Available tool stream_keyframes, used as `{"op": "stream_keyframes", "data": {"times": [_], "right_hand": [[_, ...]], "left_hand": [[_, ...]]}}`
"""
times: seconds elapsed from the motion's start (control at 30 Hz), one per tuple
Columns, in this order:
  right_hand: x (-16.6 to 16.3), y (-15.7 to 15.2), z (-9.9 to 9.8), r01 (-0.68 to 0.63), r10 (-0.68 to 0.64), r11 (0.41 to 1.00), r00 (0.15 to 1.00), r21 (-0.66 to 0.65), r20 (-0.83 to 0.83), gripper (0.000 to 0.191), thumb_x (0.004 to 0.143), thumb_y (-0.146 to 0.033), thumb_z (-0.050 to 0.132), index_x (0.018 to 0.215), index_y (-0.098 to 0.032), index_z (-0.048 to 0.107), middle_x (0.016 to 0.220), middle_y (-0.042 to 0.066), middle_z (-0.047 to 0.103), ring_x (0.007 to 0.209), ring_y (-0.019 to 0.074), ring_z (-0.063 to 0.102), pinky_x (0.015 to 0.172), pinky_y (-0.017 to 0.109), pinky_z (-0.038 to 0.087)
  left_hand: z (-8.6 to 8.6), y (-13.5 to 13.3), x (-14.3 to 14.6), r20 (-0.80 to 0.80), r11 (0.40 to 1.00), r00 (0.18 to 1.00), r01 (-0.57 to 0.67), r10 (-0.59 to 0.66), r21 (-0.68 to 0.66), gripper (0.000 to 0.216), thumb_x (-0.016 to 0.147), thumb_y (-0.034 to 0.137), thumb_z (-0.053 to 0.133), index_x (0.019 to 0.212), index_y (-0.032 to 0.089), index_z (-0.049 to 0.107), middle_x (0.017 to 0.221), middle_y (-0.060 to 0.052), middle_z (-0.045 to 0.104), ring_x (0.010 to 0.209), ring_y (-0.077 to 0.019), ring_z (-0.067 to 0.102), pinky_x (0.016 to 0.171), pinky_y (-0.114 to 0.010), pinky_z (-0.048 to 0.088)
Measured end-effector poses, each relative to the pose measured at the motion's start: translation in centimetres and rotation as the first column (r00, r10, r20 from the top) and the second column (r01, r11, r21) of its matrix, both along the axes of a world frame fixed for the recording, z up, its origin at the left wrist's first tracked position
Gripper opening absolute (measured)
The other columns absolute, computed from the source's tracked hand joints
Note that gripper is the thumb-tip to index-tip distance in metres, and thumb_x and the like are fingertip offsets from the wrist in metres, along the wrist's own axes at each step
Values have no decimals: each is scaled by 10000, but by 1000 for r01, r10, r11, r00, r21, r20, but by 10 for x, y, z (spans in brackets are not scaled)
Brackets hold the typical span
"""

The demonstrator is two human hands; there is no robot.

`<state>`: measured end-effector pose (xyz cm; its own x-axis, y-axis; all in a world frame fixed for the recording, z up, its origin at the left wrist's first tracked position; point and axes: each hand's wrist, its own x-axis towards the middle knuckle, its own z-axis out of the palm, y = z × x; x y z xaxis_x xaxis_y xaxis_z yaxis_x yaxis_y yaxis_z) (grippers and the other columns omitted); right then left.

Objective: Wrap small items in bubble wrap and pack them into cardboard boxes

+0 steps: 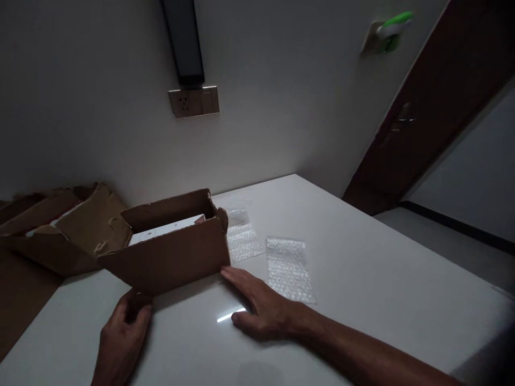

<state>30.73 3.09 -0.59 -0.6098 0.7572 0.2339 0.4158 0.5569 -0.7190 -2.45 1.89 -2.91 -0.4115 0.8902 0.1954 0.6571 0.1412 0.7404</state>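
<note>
An open cardboard box stands on the white table, with a white box lying inside it. At the lower right corner of the cardboard box, the fingertips of my right hand touch or nearly touch the cardboard, the thumb held apart from the fingers. My left hand is by the lower left corner, its fingers curled and partly hidden; whether they grip the cardboard edge cannot be made out. Just right of the box lie a bubble wrap pouch and another bubble wrap piece, partly behind the box.
More open cardboard boxes crowd the left side. The white table meets the wall at the back. On the wall are a socket plate, a dark slim device and a blurred green object. A brown door is at right.
</note>
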Motion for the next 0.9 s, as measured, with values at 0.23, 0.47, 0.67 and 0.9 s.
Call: {"op": "stream_keyframes", "data": {"times": [0.23,0.47,0.67,0.9], "right_hand": [[2,12,14,7,-38,943,995,332,88,319,814,-186,572,1121,-201,656,1137,89,698,1045,240,609,960,467,455],[47,-13,41,147,-229,935,946,324,230,311,837,-323,660,1134,-230,676,1148,89,696,1049,282,608,930,462,450],[80,-58,8,234,-408,864,844,446,348,273,906,-182,495,1090,-200,696,1188,121,690,1057,299,616,898,487,466],[90,-54,8,322,-583,759,723,566,370,419,834,-189,543,1245,-147,612,1292,167,615,1132,306,574,918,444,455]], "left_hand": [[9,2,4,-28,999,999,27,-25,47,519,705,505,526,1086,176,653,935,-74,761,937,-301,698,831,-380,552],[12,-1,1,-24,992,998,62,-59,110,479,721,468,499,1025,153,694,923,-80,766,856,-269,699,762,-330,551],[10,-1,-2,-42,990,997,71,-67,122,460,720,433,479,1004,150,704,922,-84,768,810,-255,694,744,-324,537],[11,-9,-5,-23,987,999,34,-31,159,424,711,419,477,957,167,714,882,-82,767,816,-253,700,782,-339,535]]}}
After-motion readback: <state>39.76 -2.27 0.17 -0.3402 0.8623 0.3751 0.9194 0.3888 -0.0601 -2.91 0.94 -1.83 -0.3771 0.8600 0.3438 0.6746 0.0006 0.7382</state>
